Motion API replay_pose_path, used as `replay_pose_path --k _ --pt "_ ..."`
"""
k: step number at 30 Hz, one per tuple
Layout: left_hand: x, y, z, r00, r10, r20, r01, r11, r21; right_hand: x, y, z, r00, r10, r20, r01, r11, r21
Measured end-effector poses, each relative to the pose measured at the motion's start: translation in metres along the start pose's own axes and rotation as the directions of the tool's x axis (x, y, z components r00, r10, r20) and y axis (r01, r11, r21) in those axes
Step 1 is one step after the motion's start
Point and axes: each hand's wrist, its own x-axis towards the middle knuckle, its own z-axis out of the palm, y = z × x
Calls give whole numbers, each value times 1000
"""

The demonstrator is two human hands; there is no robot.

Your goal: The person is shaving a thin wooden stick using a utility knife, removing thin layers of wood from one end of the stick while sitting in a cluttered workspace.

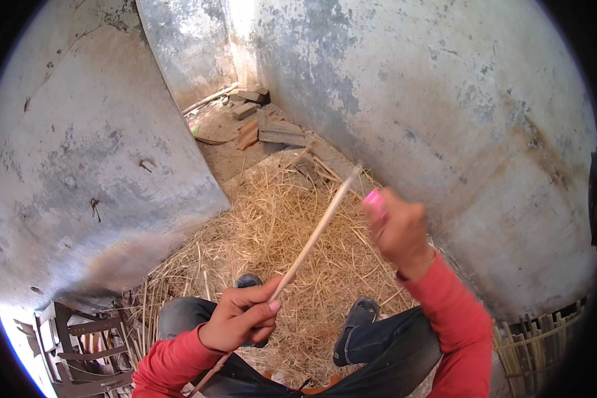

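Observation:
A long pale strip (317,232), which looks like split bamboo, slants up and to the right across the middle of the view. My left hand (242,317) is closed around its lower part, and a darker length runs on below the wrist. The strip's far end is slightly blurred. Beside that end, to the right and apart from it, my right hand (402,232) is raised with curled fingers. A bright pink piece (376,203) shows at its thumb side; whether it is a finger cover or a held object I cannot tell.
Thin straw-coloured shavings (272,212) cover the floor around my shoes (359,315). Bricks and rubble (272,126) lie by the far corner. Worn plaster walls (444,119) rise on both sides. A dark wooden frame (79,348) stands lower left, a slatted fence (534,345) lower right.

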Motion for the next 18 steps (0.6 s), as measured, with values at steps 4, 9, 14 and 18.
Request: replay_pose_path --k 4,9,14,18 --pt "-7 0 -4 997 35 70 -41 996 81 7 37 -26 959 276 -61 -278 960 -29" --pt "2 -2 -9 997 31 71 -30 999 -11 0 18 -31 943 330 -32 -317 925 212" --pt "5 -3 -3 996 14 88 -13 1000 -20 -5 -9 -31 945 286 156 -325 854 407" --pt "7 0 1 995 22 102 -36 991 131 -1 -26 -37 939 259 226 -336 829 448"
